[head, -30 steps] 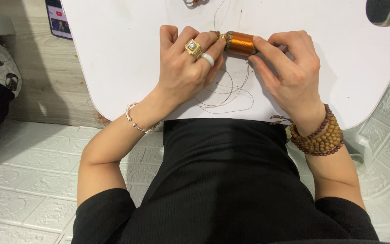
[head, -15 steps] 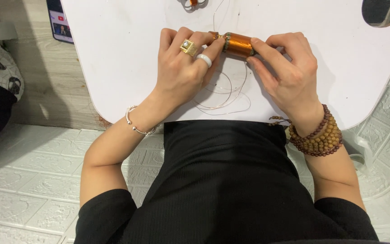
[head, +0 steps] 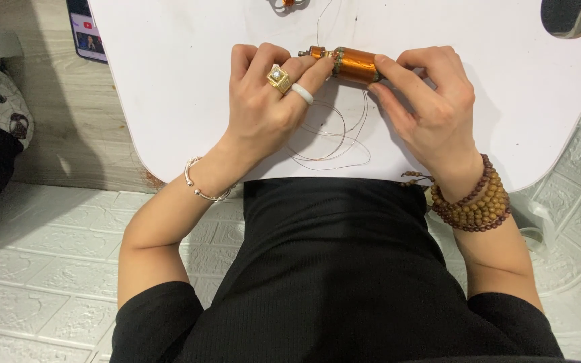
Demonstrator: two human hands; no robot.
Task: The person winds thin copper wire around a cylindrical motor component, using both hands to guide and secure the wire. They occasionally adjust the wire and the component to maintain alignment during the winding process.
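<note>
A small copper-wound coil (head: 352,64) with a short shaft at its left end lies across the white table (head: 189,81). My left hand (head: 263,101), wearing a gold ring and a white ring, pinches the coil's left end with its fingertips. My right hand (head: 428,111) grips the coil's right end between thumb and fingers. Loose loops of thin copper wire (head: 331,138) trail from the coil onto the table between my hands. One strand runs up toward the table's far edge.
A phone (head: 87,37) with a lit screen lies on the wooden surface left of the table. A small orange-and-white part (head: 287,4) sits at the top edge. A dark round object (head: 573,17) is at the top right. White embossed floor lies below.
Both hands have stayed on the coil, with only small shifts of the fingers. The wire loops below have changed shape slightly.
</note>
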